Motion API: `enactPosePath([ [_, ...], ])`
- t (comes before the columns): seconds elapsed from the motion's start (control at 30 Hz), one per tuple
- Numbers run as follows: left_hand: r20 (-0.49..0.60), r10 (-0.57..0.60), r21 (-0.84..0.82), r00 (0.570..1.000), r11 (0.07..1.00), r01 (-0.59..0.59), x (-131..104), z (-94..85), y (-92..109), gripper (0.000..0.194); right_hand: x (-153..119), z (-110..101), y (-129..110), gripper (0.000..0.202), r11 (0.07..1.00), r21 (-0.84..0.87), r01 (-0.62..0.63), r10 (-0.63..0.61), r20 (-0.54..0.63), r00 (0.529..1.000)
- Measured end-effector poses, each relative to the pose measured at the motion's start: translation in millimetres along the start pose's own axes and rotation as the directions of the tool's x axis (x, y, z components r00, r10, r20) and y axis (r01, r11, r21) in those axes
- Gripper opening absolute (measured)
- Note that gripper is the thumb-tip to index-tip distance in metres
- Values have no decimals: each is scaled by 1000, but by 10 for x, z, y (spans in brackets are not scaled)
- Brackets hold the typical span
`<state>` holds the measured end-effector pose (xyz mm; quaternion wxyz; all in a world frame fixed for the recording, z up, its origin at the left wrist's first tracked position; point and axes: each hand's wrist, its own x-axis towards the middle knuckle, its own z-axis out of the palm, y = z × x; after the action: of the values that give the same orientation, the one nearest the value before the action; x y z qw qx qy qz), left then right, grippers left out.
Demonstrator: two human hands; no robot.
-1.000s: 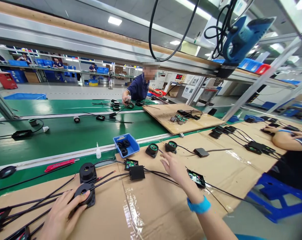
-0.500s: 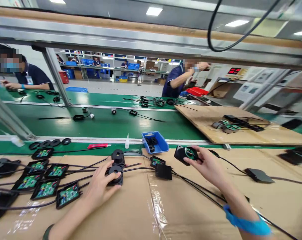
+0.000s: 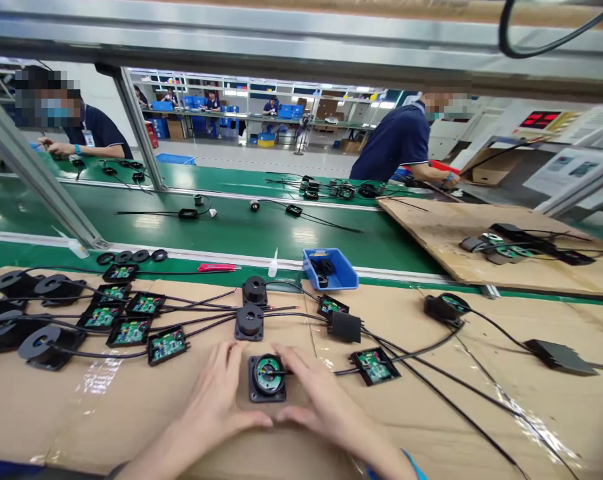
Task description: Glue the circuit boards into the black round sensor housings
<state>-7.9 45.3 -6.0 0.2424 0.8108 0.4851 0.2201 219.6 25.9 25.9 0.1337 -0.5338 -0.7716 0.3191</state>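
Observation:
A square-flanged black round housing (image 3: 267, 393) lies on the cardboard straight in front of me, its open top showing a green circuit board and wires. My left hand (image 3: 220, 390) curves around its left side, fingers apart and thumb stretched below the near edge. On the other side my right hand (image 3: 321, 393) lies over the cable by the housing, its fingers and thumb spread; whether they press on it I cannot tell. The cable leads right to an open black box with a circuit board (image 3: 376, 367). Just beyond the hands sit two closed black housings, the nearer one (image 3: 250, 322) upright.
Several open circuit-board boxes (image 3: 167, 345) and black housings (image 3: 48, 345) lie at the left. A blue bin (image 3: 348, 279) with black parts, a white bottle (image 3: 272, 265) and a red cutter (image 3: 216, 268) line the far edge. Another cabled housing (image 3: 446, 308) lies right. Two co-workers work beyond.
My right hand has brought the housing from the right to the middle and down onto the cardboard. My left hand has left the closed housings and come beside it. The view has shifted left.

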Motion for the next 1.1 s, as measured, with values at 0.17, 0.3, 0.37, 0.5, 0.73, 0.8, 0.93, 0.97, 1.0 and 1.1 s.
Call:
enactPosePath([
  [0.17, 33, -95, -97, 995, 991, 98, 56, 217, 140, 66, -336, -189, 591, 21, 989, -120, -85, 69, -136, 988],
  [0.3, 109, -41, -346, 993, 935, 76, 109, 131, 191, 47, -457, -247, 732, 21, 1000, -22, -9, 3, -262, 965],
  [0.37, 132, -11, -555, 991, 827, 83, 82, 41, 213, 49, -460, -224, 690, 16, 995, 68, 70, -36, -410, 911],
  [0.5, 449, 78, -852, 890, 338, 400, -10, -87, 231, 69, -360, -80, 592, 11, 980, 142, 139, -31, -581, 813],
  [0.73, 695, 281, -636, 661, -188, 748, -103, -8, 174, 75, -215, -209, 502, 21, 985, 129, 110, -77, -236, 969],
  [0.8, 703, 172, -661, 691, -202, 723, -81, 24, 191, 63, -34, -415, 476, 35, 978, 165, 129, -95, -200, 975],
  [0.93, 733, -48, -676, 679, -161, 719, 2, 74, 252, 30, 798, -692, 505, 39, 989, 144, 29, 30, -388, 921],
  [0.97, 734, -63, -677, 676, -150, 721, 21, 83, 261, 28, 1057, -712, 535, 39, 992, 123, -1, 52, -412, 910],
  [1.0, 730, -71, -682, 680, -138, 718, 34, 90, 264, 27, 1304, -715, 571, 38, 995, 99, -24, 64, -425, 903],
  [1.1, 691, -65, -721, 720, -126, 681, 39, 86, 223, 30, 1860, -668, 665, 32, 999, 31, -37, 47, -450, 892],
])
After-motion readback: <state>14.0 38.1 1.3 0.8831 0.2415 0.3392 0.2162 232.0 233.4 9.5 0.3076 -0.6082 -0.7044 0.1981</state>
